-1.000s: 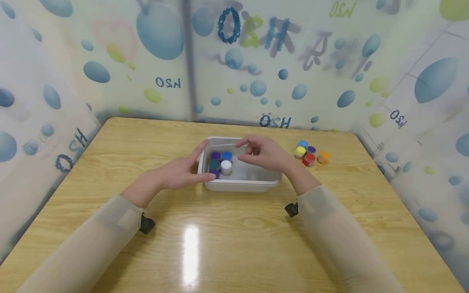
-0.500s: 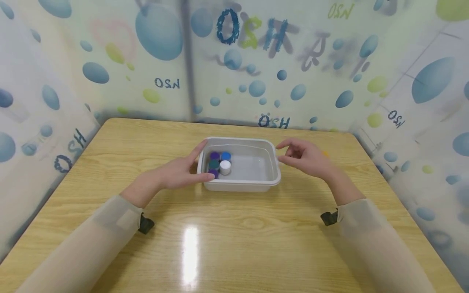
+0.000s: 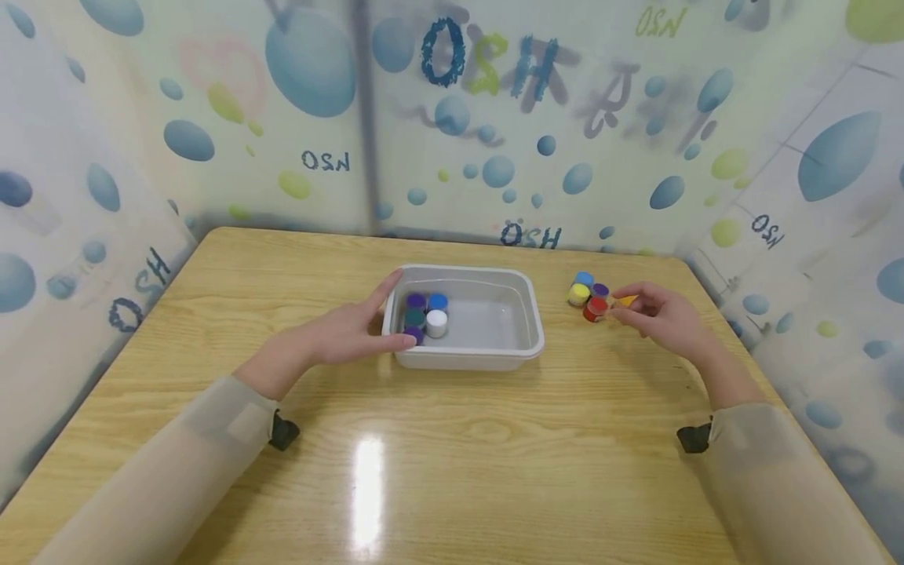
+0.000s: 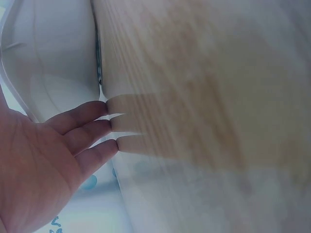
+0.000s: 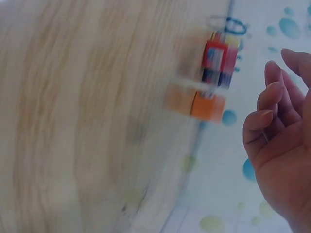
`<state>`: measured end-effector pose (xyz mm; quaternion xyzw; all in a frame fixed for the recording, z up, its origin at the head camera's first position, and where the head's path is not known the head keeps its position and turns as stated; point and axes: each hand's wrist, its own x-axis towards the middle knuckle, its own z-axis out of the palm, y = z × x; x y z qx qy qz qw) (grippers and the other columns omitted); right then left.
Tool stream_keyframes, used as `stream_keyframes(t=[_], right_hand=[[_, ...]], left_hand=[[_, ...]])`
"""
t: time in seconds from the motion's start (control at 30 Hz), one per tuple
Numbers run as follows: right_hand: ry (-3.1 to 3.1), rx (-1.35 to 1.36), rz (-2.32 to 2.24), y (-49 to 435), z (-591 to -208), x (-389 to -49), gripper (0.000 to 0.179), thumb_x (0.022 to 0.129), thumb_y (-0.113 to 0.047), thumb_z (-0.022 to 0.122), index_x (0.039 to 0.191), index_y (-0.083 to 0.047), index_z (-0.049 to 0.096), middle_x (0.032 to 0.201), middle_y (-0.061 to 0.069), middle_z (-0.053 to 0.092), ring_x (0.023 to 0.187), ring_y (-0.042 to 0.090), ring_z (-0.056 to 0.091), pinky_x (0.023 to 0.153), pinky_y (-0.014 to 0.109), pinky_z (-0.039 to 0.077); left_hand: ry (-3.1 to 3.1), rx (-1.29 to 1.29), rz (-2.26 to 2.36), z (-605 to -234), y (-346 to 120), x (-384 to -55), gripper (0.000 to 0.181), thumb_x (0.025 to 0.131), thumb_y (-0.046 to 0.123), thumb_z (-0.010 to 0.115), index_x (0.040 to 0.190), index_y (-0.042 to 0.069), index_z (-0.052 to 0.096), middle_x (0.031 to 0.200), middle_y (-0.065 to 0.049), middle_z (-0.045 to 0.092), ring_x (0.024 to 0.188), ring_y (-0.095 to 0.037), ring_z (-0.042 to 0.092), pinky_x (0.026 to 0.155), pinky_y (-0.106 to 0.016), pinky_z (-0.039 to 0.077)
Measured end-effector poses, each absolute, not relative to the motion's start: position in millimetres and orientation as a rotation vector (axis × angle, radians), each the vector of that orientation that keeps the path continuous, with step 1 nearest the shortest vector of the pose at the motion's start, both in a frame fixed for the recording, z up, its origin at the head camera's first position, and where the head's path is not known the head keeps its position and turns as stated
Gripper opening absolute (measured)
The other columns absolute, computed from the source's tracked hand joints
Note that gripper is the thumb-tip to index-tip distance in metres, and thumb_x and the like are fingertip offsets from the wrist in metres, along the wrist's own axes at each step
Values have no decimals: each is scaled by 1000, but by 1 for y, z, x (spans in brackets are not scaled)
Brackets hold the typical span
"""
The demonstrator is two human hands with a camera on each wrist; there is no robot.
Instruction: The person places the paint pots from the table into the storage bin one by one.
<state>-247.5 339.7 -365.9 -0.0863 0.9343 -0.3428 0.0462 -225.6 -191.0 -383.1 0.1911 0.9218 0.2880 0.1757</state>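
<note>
A light grey plastic tub [image 3: 494, 352] sits mid-table with several small lidded jars at its left end, among them a white jar [image 3: 436, 323], a blue-lidded jar [image 3: 438, 303] and a dark green-lidded jar [image 3: 414, 318]. My left hand [image 3: 346, 333] rests along the tub's left side, thumb at the front rim. Straight fingers [image 4: 87, 136] of that hand reach down to the table in the left wrist view. At the right, my right hand [image 3: 664, 318] hovers over an orange jar [image 5: 207, 106], partly hiding it in the head view. Its fingers are loosely bent, holding nothing.
Beside the orange jar stand a red jar [image 3: 595, 310], a yellow jar [image 3: 578, 295], a blue-lidded jar [image 3: 583, 278] and a purple-lidded jar [image 3: 599, 290]. The wooden table [image 3: 487, 455] meets a patterned wall [image 3: 452, 188] at the back.
My right hand has moved out from over the tub, rightward across the table, to the loose jars. My left hand has stayed on the tub.
</note>
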Motion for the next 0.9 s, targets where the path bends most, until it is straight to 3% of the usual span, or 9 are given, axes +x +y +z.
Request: stream_keyframes(t=[0.3,0.43,0.67,0.9], right_hand=[[2881,-125,-912,372,-378,-263,55,110,-44,67,151,-7,60,115,16,73,82,25,65,69,31,53],[2864,-101,-904,375,-382,-269,60,110,-45,67,155,-6,56,122,20,72,84,23,66,70,32,52],[2840,-91,-886,376,-386,-278,62,111,-39,67,157,-1,51,117,19,72,78,18,65,70,30,51],[2836,-64,-864,375,-388,-282,62,110,-41,68,153,1,53,116,18,71,81,19,66,72,27,54]], left_hand=[[2605,543,830,-383,-190,-226,120,94,83,64,174,44,-17,171,-26,45,153,-53,50,126,-71,38],[2603,547,828,-385,-191,-228,119,95,83,63,173,45,-18,170,-27,45,153,-53,49,126,-71,37],[2609,548,802,-385,-191,-228,120,94,84,62,173,44,-19,171,-32,41,151,-55,50,126,-70,38],[2597,537,815,-382,-191,-226,118,95,83,62,173,45,-19,171,-30,41,152,-54,49,127,-70,37]])
